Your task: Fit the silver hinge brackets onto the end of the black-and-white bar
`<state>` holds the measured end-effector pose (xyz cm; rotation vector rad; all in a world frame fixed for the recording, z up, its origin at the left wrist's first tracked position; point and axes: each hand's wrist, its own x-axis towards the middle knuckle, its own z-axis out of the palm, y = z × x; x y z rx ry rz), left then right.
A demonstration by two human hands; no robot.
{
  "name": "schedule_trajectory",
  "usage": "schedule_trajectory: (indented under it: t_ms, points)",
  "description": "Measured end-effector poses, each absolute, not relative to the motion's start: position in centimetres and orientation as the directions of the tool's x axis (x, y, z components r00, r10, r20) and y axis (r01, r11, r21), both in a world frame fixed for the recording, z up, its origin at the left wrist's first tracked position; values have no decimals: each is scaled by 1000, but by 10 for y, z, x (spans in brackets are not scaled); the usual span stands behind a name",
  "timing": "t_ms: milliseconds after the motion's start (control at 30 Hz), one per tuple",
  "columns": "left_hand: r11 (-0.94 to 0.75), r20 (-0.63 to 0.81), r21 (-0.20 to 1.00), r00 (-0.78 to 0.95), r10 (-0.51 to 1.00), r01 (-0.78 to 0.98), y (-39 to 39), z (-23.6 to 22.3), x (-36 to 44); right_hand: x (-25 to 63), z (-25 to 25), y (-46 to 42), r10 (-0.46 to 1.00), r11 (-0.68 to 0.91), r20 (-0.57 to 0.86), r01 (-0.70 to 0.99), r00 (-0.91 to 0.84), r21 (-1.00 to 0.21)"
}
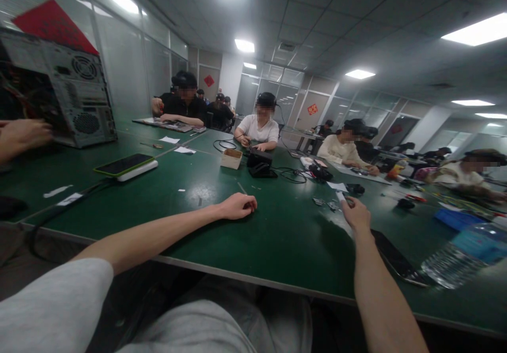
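My left hand (238, 207) rests on the green table (285, 247) with its fingers curled in. What they hold, if anything, is hidden. Just beyond it lies a thin, pale strip (241, 188). Further right, my right hand (357, 216) pinches a small white flat-sided piece (341, 197), whose kind I cannot make out, a little above the table. Beside that hand, on its left, lie several small metallic pieces (332, 205). A dark smartphone (396, 258) lies to the right of my right forearm.
A clear water bottle (455, 258) lies at the right, near a blue tray (459, 218). A small cardboard box (231, 159) stands ahead. At left are a green-edged phone (125, 165) and an open computer case (85, 89), with another person's hand (26, 136) beside it.
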<state>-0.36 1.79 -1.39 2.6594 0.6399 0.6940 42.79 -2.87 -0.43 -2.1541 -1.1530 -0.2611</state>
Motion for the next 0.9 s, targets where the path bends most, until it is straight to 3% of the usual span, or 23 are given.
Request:
schedule_trajectory:
  t_ms: [167, 333, 600, 733, 800, 900]
  points:
    - [-852, 377, 393, 785, 491, 344, 19, -15, -4, 432, -12, -31, 715, -415, 473, 857, 515, -306]
    - [-850, 375, 396, 784, 496, 348, 18, -14, -4, 427, -11, -32, 767, -466, 387, 859, 512, -213]
    - [-849, 369, 399, 787, 495, 347, 18, -13, -4, 428, -12, -28, 776, -442, 396, 871, 491, -214]
    - [-852, 371, 395, 789, 490, 344, 17, -13, -4, 425, -4, -27, 713, -416, 503, 872, 488, -257]
    - [-853, 375, 395, 788, 489, 341, 17, -13, -4, 417, 1, -24, 693, -347, 562, 892, 452, -291]
    - [-851, 392, 391, 773, 499, 351, 17, -13, -4, 392, 8, -18, 785, -127, 540, 932, 304, -339]
